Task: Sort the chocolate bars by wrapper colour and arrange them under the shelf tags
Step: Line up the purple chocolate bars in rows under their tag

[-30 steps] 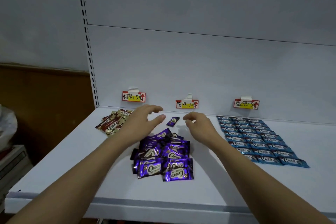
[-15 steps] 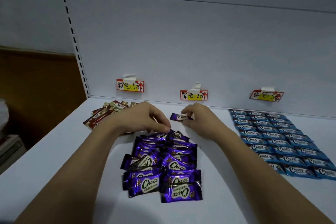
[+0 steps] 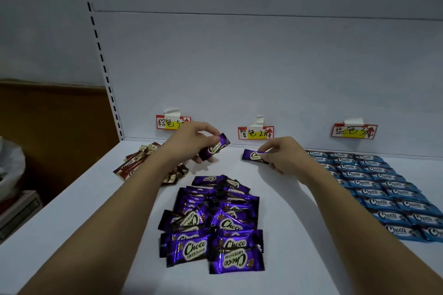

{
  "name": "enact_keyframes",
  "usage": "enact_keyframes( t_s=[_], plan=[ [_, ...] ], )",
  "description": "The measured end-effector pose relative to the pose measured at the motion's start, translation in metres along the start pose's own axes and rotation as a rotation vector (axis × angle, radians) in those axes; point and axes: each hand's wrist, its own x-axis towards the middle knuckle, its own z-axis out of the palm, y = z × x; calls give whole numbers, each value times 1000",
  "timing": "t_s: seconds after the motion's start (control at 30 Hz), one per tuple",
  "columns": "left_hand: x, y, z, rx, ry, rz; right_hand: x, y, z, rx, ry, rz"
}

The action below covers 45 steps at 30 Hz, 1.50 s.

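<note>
White shelving fills the view: a pale back panel, a slotted upright (image 3: 102,60) at the left, and a flat white shelf (image 3: 72,230) carrying all the chocolate. Three handwritten tags are taped along the back panel, the brown tag (image 3: 167,122) at left, the purple tag (image 3: 255,132) in the middle and the blue tag (image 3: 354,131) at right.

Below the blue tag, the blue bars (image 3: 383,189) lie in neat rows. Brown bars (image 3: 136,163) sit in a loose heap under the brown tag. A purple pile (image 3: 213,220) lies overlapped near the front edge, well short of its tag.

The left hand (image 3: 191,141) pinches a raised purple bar (image 3: 214,147) between thumb and fingertips, tilted above the shelf. The right hand (image 3: 282,154) has its fingers curled onto the right end of a second purple bar (image 3: 254,155), which lies on the shelf just below the purple tag, seemingly as the start of a row.

These bars look light and small, with glossy foil wrappers that will likely slide over one another and crinkle. Holding across the firm middle of a bar should keep it from twisting; the crimped end seals are flimsy, and a hard squeeze could snap the chocolate inside.
</note>
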Motion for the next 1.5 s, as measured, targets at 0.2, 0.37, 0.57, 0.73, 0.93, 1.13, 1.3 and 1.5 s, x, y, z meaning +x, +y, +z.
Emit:
enact_keyframes(
  t_s=[0.2, 0.37, 0.57, 0.73, 0.93, 1.13, 1.3, 1.5],
  plan=[
    [30, -3, 15, 431, -107, 18, 1, 5, -7, -282, 114, -112],
    [27, -12, 28, 564, -54, 136, 0, 3, -6, -364, 15, -206],
    [38, -18, 38, 740, -41, 200, 9, 6, 9, -383, 9, -260],
    [45, -25, 39, 781, -26, 207, 20, 9, 22, -408, 135, -278],
    [37, -29, 23, 699, -244, 152, 19, 9, 23, -495, 81, -312],
    [37, -27, 30, 845, -336, 72, 13, 8, 21, -507, 11, -312],
    [36, -31, 33, 931, -334, 88, 12, 5, 22, -509, 41, -313],
    [39, -37, 33, 910, -335, 82, 5, 6, 26, -556, -103, -311]
  ],
)
